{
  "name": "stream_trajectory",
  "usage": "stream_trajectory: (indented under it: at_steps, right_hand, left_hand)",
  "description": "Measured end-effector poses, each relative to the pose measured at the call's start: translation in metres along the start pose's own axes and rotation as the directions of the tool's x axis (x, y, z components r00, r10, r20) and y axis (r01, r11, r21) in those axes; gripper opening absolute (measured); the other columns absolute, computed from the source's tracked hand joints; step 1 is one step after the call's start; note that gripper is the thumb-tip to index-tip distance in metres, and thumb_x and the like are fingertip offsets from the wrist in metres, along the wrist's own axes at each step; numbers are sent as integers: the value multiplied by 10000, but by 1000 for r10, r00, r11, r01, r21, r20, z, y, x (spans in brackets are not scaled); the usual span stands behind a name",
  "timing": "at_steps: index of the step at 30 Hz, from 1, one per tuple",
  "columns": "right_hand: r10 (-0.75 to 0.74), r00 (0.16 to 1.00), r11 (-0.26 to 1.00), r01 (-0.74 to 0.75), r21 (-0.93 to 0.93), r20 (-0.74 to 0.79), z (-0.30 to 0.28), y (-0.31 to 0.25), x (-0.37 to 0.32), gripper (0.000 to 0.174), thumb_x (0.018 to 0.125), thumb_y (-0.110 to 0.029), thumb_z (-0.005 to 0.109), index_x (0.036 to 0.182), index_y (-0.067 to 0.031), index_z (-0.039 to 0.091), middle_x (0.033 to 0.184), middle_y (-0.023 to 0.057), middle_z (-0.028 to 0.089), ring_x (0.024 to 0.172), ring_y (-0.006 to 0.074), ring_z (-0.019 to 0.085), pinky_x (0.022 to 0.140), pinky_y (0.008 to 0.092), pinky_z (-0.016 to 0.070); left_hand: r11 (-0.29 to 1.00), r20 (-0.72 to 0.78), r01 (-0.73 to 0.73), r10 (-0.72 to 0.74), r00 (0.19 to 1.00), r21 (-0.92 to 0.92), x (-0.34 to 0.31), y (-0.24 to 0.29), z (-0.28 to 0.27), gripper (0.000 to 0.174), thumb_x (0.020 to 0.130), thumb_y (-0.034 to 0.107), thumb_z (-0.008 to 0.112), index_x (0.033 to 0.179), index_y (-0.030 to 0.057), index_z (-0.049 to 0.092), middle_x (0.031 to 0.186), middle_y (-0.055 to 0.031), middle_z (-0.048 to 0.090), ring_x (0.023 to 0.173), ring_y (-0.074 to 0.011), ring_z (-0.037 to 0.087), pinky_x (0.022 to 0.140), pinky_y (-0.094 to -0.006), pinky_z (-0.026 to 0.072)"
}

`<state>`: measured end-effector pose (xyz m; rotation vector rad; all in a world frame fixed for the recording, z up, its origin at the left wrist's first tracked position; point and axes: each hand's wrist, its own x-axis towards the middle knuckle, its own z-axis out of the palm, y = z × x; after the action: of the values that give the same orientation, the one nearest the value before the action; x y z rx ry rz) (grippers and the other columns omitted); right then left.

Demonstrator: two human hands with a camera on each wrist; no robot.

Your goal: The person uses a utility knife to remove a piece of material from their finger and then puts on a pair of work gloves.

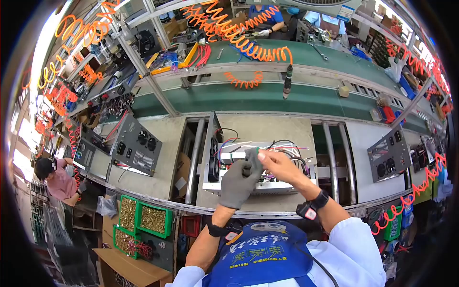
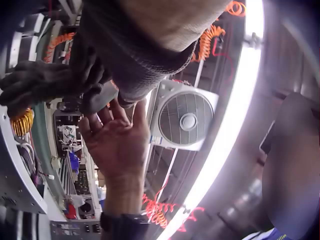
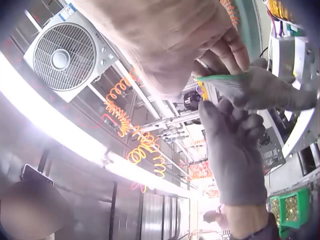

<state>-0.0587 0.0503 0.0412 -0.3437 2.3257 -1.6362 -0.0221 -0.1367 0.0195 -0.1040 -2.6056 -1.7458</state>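
Observation:
My left hand [image 1: 236, 185] wears a grey work glove and is held over an open electronics chassis [image 1: 282, 190]. A second grey work glove [image 1: 255, 162] hangs between my hands, its green-edged cuff toward my bare right hand [image 1: 284, 168]. In the right wrist view, the right fingers [image 3: 232, 52] pinch that cuff, and the loose glove [image 3: 272, 90] stretches away to the right. Just below it, the curled left fingers [image 3: 245, 122] hold the glove's underside, with the thumb raised beside the cuff. Wires and a white block show inside the chassis.
Grey metal panels with fans [image 1: 138, 146] stand on the bench to the left, and another [image 1: 389, 155] to the right. Steel rollers [image 1: 193, 162] flank the chassis. Green bins [image 1: 154, 220] of small brass-coloured parts sit lower left. A driver tool [image 1: 287, 83] hangs from an orange coiled hose.

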Motion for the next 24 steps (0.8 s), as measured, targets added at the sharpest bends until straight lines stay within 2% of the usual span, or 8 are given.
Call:
stream_trajectory:
  at_steps: [2, 7, 11, 12, 16, 18, 20, 24]
  right_hand:
    - [-60, 998, 998, 60, 12, 10, 8, -6, -14, 572, 1063, -456, 493, 1390, 5, 581, 1133, 154, 713, 1038, 200, 646, 920, 330, 492]
    - [-68, 995, 988, 77, 133, -75, 20, 7, -33, 516, 1066, -329, 471, 1427, 35, 530, 1303, 198, 668, 1232, 295, 616, 1060, 332, 442]
    - [-24, 983, 988, 51, -144, 185, -2, 7, -25, 355, 955, -139, 531, 1261, 8, 635, 1049, 265, 717, 1030, 273, 709, 867, 391, 535]
    - [-120, 982, 987, 133, -89, 143, 2, 16, -24, 220, 895, -120, 570, 1067, -13, 656, 933, 268, 702, 870, 308, 727, 737, 427, 537]
    - [-326, 922, 821, 166, -546, -210, -1, 25, -17, 240, 852, -148, 667, 1059, -40, 722, 837, 244, 694, 694, 418, 653, 633, 435, 526]
    - [-21, 938, 989, 70, 131, -346, -16, 16, -7, 210, 890, -145, 705, 1037, -1, 745, 780, 156, 740, 630, 302, 688, 572, 377, 520]
    - [187, 978, 672, -62, 738, -88, -31, 12, -8, 186, 977, -98, 643, 1081, 30, 727, 933, 74, 763, 742, 195, 720, 647, 316, 571]
    - [47, 996, 353, 55, 934, -76, -15, 1, -4, 390, 1046, -247, 568, 1317, 33, 587, 1268, 141, 661, 1104, 237, 663, 982, 391, 540]
  left_hand:
    - [909, -106, -245, 295, 950, 336, 0, 15, 1, 269, 908, 301, 741, 965, 45, 680, 769, -90, 657, 681, -203, 661, 634, -335, 527]
    - [791, -63, -332, 420, 905, 514, 11, 15, 6, 173, 888, 252, 714, 952, 94, 687, 808, -127, 664, 693, -316, 658, 591, -387, 515]
    - [768, -23, -446, 512, 859, 459, 1, 39, 10, 102, 899, 196, 675, 904, 95, 663, 786, -124, 660, 673, -338, 657, 557, -416, 503]
    - [761, -9, -499, 552, 834, 414, -7, 45, 12, 93, 899, 185, 666, 885, 94, 652, 771, -125, 653, 662, -340, 654, 547, -422, 499]
    - [653, 149, -567, 581, 800, 502, -28, 55, 28, 147, 905, 185, 668, 819, 92, 594, 683, -115, 586, 576, -325, 611, 510, -442, 471]
    - [692, 129, -579, 588, 798, 431, -30, 56, 31, 155, 911, 193, 672, 819, 95, 595, 681, -115, 581, 568, -327, 607, 502, -442, 467]
    - [720, 112, -576, 583, 805, 388, -30, 54, 36, 162, 921, 196, 673, 818, 97, 598, 678, -113, 574, 559, -328, 602, 495, -438, 462]
    - [716, 81, -597, 614, 785, 363, -24, 65, 29, 154, 907, 167, 685, 816, 90, 588, 705, -106, 581, 586, -324, 614, 500, -430, 463]
